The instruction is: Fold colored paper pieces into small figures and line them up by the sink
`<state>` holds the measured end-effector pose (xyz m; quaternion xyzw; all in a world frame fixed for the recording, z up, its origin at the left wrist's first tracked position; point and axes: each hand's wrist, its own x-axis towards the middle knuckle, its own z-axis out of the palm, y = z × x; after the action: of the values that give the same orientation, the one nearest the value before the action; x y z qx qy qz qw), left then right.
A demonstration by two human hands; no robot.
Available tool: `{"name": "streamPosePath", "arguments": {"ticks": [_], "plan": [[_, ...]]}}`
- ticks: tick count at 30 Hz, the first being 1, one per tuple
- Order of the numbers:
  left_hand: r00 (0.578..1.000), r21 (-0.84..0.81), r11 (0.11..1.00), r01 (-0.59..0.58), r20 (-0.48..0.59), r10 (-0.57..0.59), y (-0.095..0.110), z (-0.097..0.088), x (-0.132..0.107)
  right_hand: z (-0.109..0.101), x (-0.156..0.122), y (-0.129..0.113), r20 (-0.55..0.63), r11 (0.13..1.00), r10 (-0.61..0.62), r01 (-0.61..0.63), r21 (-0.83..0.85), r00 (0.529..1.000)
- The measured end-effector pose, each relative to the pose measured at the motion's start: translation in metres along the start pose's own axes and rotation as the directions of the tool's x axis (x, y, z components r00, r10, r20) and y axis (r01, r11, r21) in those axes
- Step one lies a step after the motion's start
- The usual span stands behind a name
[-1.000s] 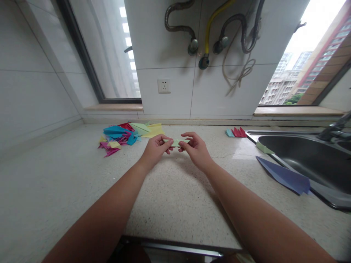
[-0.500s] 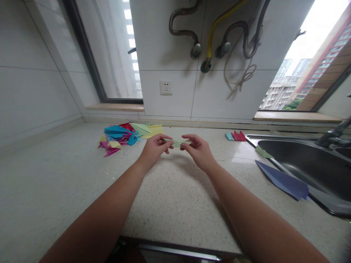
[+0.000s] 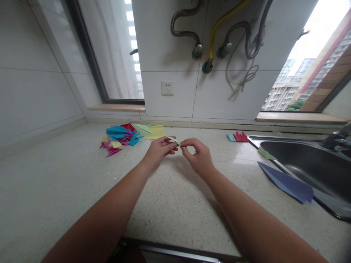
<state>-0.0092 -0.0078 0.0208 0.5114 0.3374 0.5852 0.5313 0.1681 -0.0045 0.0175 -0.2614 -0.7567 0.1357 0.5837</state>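
From the head camera, both forearms reach out over the speckled desk [image 3: 170, 204] and the hands meet a little above it, near its middle. The left hand [image 3: 159, 151] is curled narrow, thumb and fingertips pinched on one end of a pale green folded paper [image 3: 174, 140]. The right hand [image 3: 199, 157] is pinched on the other end with thumb and forefinger, which make a small ring, the other fingers tucked beneath.

The pale green folded paper is a thin, narrow strip with a pointed tip. It is held in the air between the two hands and slopes down from the left hand's side towards the right. It is seen almost edge-on, so its folds cannot be made out.

Behind the left hand, well apart from it, a heap of coloured paper pieces [image 3: 120, 137] lies on the desk in blue, pink, red and yellow, with a yellow sheet [image 3: 157, 132] at its right edge. To the right, a blue paper plane [image 3: 286, 182] rests beside the rim of the steel sink [image 3: 309, 164], a small green piece [image 3: 264, 153] lies on that rim, and red and teal folded pieces [image 3: 237, 137] sit near the wall. A white socket [image 3: 167, 88] is set in the tiled wall.
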Motion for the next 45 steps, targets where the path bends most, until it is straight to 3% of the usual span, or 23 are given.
{"name": "streamPosePath", "arguments": {"ticks": [10, 16, 20, 25, 34, 45], "plan": [[0.998, -0.070, 0.996, 0.049, 0.038, -0.047, -0.003, 0.000, 0.000, 0.003, -0.001, 0.002, 0.009, 0.999, -0.049, 0.049, -0.019, 0.999], [1.000, -0.044, 0.999, 0.009, -0.022, -0.010, -0.005, 0.000, 0.001, 0.006, -0.002, 0.001, 0.054, 0.999, -0.051, 0.050, 0.007, 0.997], [0.996, 0.031, 0.996, -0.085, -0.024, 0.086, -0.009, -0.002, 0.003, 0.011, -0.004, 0.010, 0.016, 0.983, 0.107, -0.109, 0.151, 0.994], [0.985, 0.121, 0.977, -0.175, 0.026, 0.173, -0.010, -0.003, 0.005, 0.016, -0.004, 0.015, 0.029, 0.860, 0.372, -0.357, 0.364, 0.928], [0.967, 0.287, 0.925, -0.248, 0.024, 0.252, -0.008, -0.001, 0.002, 0.014, -0.002, 0.014, 0.015, 0.837, 0.432, -0.408, 0.364, 0.902], [0.976, 0.293, 0.933, -0.212, 0.024, 0.214, -0.010, 0.003, -0.002, 0.012, -0.003, 0.008, -0.027, 0.828, 0.489, -0.454, 0.328, 0.872]]}}
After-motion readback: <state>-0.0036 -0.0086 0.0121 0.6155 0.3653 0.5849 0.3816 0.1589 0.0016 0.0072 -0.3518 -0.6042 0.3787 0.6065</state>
